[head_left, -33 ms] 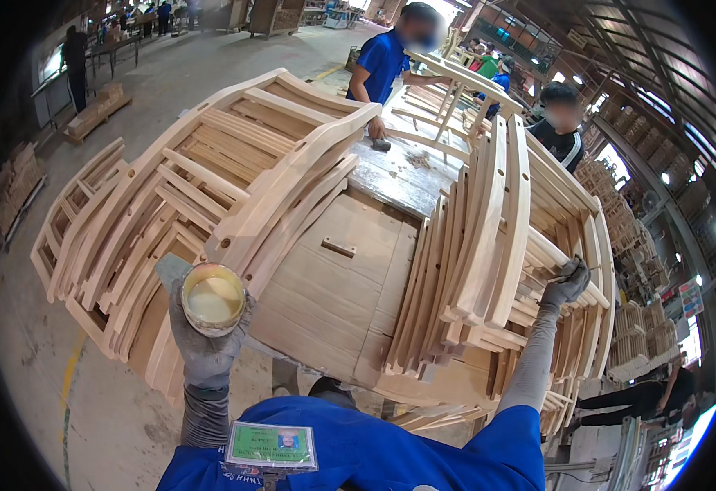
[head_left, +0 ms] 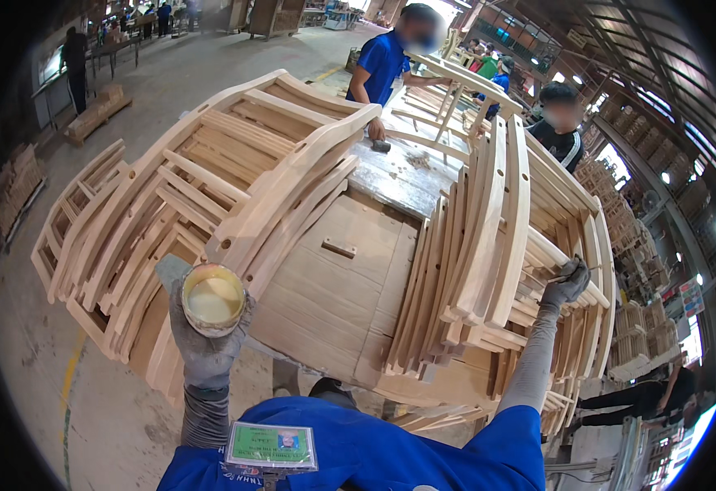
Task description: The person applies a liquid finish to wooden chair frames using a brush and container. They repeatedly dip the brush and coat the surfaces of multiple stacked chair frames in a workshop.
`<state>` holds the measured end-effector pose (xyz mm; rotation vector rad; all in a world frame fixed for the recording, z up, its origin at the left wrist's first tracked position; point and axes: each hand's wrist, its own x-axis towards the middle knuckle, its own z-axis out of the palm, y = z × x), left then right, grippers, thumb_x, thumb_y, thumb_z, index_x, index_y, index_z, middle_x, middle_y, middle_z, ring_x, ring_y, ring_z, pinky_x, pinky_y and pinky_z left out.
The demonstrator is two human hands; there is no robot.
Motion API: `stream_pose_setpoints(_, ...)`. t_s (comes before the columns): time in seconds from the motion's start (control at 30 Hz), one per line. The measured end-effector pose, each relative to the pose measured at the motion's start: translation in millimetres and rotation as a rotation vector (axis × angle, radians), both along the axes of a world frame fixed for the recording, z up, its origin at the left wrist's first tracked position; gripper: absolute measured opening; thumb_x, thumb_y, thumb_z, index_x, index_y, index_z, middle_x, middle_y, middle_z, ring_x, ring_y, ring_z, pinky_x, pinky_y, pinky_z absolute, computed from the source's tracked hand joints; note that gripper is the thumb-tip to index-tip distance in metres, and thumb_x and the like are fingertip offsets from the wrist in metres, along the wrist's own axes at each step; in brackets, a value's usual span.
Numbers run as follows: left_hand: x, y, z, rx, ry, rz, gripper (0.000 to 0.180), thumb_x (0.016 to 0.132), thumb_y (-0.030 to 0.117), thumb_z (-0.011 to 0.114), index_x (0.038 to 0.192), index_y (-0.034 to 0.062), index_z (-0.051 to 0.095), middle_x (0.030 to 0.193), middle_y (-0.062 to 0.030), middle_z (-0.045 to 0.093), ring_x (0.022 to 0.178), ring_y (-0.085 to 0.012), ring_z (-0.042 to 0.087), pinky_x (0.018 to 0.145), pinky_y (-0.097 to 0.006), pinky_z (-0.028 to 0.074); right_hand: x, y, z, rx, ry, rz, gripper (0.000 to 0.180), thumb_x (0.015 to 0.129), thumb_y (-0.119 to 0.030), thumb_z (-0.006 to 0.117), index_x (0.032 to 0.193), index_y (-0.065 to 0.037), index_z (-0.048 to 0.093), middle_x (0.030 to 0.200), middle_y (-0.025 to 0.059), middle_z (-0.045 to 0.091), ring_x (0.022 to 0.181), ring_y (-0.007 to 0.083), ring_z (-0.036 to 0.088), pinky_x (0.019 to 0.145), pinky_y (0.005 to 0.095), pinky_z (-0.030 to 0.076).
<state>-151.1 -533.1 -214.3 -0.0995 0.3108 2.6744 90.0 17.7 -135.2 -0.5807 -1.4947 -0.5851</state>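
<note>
My left hand [head_left: 207, 348], in a grey glove, is closed around a round cup [head_left: 213, 299] of cream-coloured liquid, held upright with its mouth facing up. A flat grey-green piece [head_left: 173, 270] sticks out beside the cup; what it is cannot be told. Out to the right, my gloved right hand [head_left: 568, 282] is closed at a pale rail of the right-hand stack of wooden chair frames [head_left: 489, 237]. Something thin shows by its fingers, too small to name. The left-hand stack of wooden frames [head_left: 202, 180] rises just beyond the cup.
Between the stacks lies brown cardboard [head_left: 333, 303] with a small wooden block [head_left: 339, 246] on it. Farther along the table, a person in blue [head_left: 382, 65] has a hand on a dark tool [head_left: 381, 146]. Another person in black [head_left: 561, 135] stands behind the right stack.
</note>
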Motion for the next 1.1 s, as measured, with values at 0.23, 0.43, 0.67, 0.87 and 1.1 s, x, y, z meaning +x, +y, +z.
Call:
stream_pose_setpoints(0.23,2.2,-2.8,6.6,0.001,0.019,-0.007,0.047,0.092,0.049,0.044,0.121,0.0136,0.052,0.115,-0.0057,0.057,0.105,-0.0267,0.055,0.094,-0.048,0.043,-3.4,3.1,-1.7,-0.041,0.013,0.024,0.017,0.092,-0.018,0.05,0.092,-0.005,0.061,0.084,0.0133,0.062,0.084,0.0326,0.057,0.083,0.0405,0.043)
stream_pose_setpoints(0.43,4.0,-2.6,11.9,-0.007,0.011,-0.008,0.048,0.091,0.05,0.045,0.121,0.0132,0.052,0.116,-0.0063,0.057,0.106,-0.0263,0.055,0.094,-0.048,0.043,-2.6,8.2,-3.5,-0.063,0.048,0.041,0.018,0.091,-0.02,0.051,0.092,-0.006,0.061,0.085,0.0133,0.061,0.085,0.034,0.056,0.084,0.0413,0.043)
stream_pose_setpoints(0.67,5.6,0.4,15.5,-0.037,0.033,0.012,0.047,0.092,0.048,0.044,0.121,0.0122,0.052,0.116,-0.0078,0.056,0.105,-0.0262,0.055,0.092,-0.047,0.045,-2.4,7.9,-3.1,-0.049,0.042,0.025,0.017,0.09,-0.02,0.052,0.09,-0.005,0.061,0.084,0.0119,0.061,0.084,0.0325,0.056,0.082,0.0413,0.043)
stream_pose_setpoints(0.87,6.5,2.8,19.3,-0.029,0.053,-0.004,0.046,0.093,0.047,0.042,0.121,0.0114,0.051,0.117,-0.0085,0.055,0.105,-0.0258,0.055,0.092,-0.045,0.046,-1.6,10.6,-2.0,0.004,0.047,0.033,0.018,0.09,-0.019,0.053,0.093,-0.004,0.062,0.081,0.0104,0.058,0.08,0.0261,0.055,0.074,0.0366,0.044)
stream_pose_setpoints(1.1,5.6,1.2,15.5,-0.061,0.056,0.015,0.047,0.093,0.047,0.042,0.122,0.0116,0.051,0.116,-0.0065,0.056,0.106,-0.0245,0.055,0.093,-0.045,0.045,-1.1,11.7,-1.4,0.054,0.035,-0.002,0.017,0.09,-0.017,0.053,0.092,-0.004,0.063,0.08,0.0101,0.059,0.078,0.0265,0.055,0.073,0.0366,0.044)
